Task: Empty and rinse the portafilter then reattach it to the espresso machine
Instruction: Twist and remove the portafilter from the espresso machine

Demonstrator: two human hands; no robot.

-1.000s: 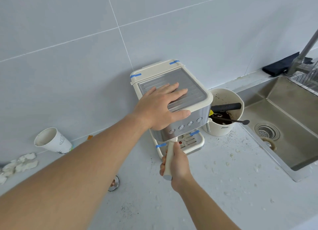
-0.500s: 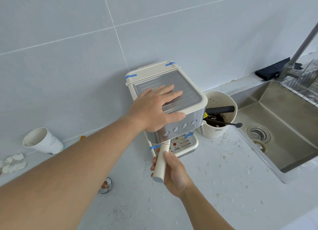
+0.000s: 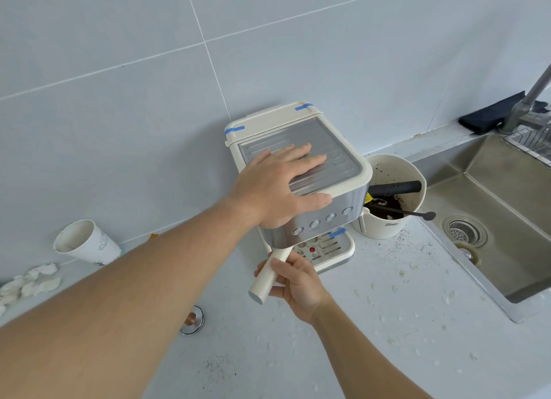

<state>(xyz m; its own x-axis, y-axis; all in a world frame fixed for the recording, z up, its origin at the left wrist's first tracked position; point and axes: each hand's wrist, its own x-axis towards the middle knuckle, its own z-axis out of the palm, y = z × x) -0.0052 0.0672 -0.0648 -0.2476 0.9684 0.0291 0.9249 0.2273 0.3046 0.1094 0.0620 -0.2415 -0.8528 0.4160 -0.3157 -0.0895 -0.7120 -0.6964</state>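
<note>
A cream and steel espresso machine [image 3: 337, 148] stands on the counter against the tiled wall. My left hand [image 3: 277, 187] lies flat on its top, fingers spread, thumb over the front edge. The portafilter's cream handle [image 3: 267, 279] sticks out from under the machine's front and points toward me and to the left. My right hand [image 3: 298, 282] is wrapped around that handle. The portafilter's basket end is hidden under the machine.
A white knock bin [image 3: 387, 231] with coffee grounds, a black bar and a black spoon stands right of the machine. The steel sink [image 3: 507, 219] and faucet [image 3: 530, 100] are at the right. A tipped paper cup [image 3: 86, 243] and a small metal ring [image 3: 192, 321] lie left.
The handle has swung leftward under the machine with my right hand on it. My left hand has stayed flat on the machine's top.
</note>
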